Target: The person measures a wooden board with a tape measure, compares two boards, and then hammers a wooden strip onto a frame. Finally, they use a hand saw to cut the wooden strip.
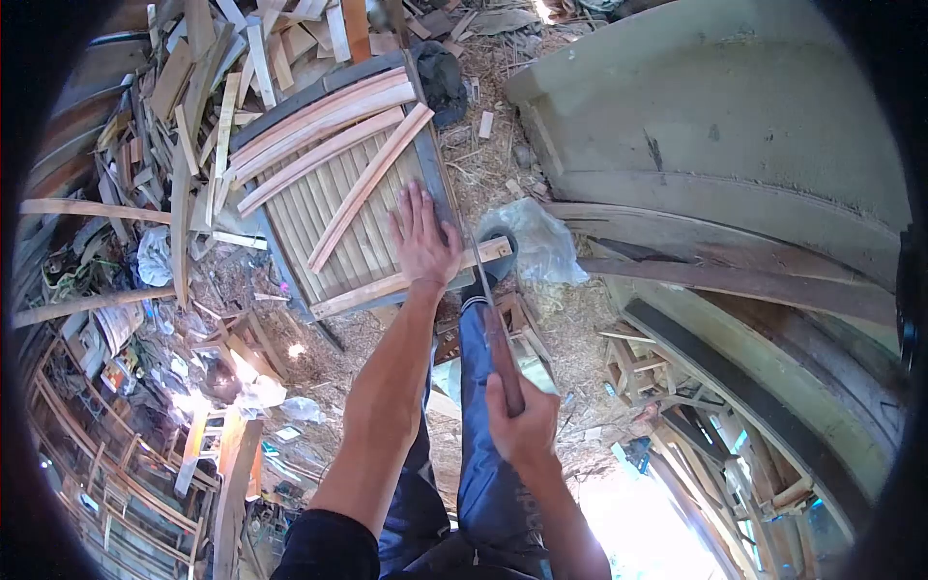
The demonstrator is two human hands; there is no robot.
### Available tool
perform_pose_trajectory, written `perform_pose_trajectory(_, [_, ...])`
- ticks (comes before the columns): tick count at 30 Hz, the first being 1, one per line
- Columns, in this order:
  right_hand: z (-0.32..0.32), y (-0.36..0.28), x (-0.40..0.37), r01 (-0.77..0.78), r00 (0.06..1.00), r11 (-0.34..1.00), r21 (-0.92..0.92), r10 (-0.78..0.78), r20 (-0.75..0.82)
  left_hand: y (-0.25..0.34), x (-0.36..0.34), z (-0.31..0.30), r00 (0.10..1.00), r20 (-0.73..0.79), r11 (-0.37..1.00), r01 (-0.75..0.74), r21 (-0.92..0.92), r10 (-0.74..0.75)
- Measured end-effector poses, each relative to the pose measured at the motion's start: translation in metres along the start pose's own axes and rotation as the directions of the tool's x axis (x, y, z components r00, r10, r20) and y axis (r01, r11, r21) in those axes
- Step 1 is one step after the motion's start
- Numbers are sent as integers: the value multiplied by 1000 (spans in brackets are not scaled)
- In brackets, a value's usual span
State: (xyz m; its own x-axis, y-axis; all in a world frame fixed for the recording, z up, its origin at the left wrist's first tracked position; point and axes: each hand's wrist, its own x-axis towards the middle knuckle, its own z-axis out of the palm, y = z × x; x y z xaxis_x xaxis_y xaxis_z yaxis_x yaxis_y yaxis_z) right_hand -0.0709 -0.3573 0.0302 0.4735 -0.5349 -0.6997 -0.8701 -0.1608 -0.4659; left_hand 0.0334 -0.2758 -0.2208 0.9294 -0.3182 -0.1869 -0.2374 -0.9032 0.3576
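My left hand (425, 242) lies flat with fingers stretched out on a slatted wooden bench top (338, 174), its heel pressing a pale wood strip (372, 294) along the near edge. That strip's right end juts past the frame. Closed round a straight handle, my right hand (525, 422) grips a handsaw (496, 333). Its thin blade, seen almost edge-on, crosses the strip just right of my left hand; the cut itself is too small to make out. A loose reddish strip (372, 184) lies slantwise on the slats, and several curved strips (324, 121) rest at the far side.
Wood offcuts (251, 58) are heaped at the far left. Clear plastic sheeting (541, 242) lies right of the bench. A large curved wooden hull-like form (715, 126) fills the right side. Shavings cover the ground (580, 358); my leg (478, 425) stands close below the saw.
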Motion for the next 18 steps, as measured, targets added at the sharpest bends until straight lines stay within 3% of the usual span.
perform_pose_trajectory(3, [16, 12, 25, -26, 999, 999, 23, 25, 41, 1, -7, 0, 1000, -5, 999, 18, -44, -18])
perform_pose_trajectory(5, [36, 21, 47, 118, 993, 993, 7, -118, 10, -1, -2, 2, 999, -32, 1000, 1, -27, -2])
perform_pose_trajectory(7, [23, 13, 33, 144, 990, 989, 23, -144, 1, -2, -6, 2, 1000, -18, 1000, 15, -23, -15])
perform_pose_trajectory(12, [1, 13, -21, -25, 1000, 994, 108, 27, -15, 0, -1, -1, 1000, -16, 999, 16, -36, -17])
perform_pose_trajectory(14, [18, 19, 25, 70, 997, 997, 13, -70, -18, 2, -1, -2, 1000, -9, 998, 25, -60, -26])
perform_pose_trajectory(18, [25, 17, 55, 29, 997, 999, 35, -32, 68, 1, -2, -1, 1000, -8, 1000, 11, -28, -11])
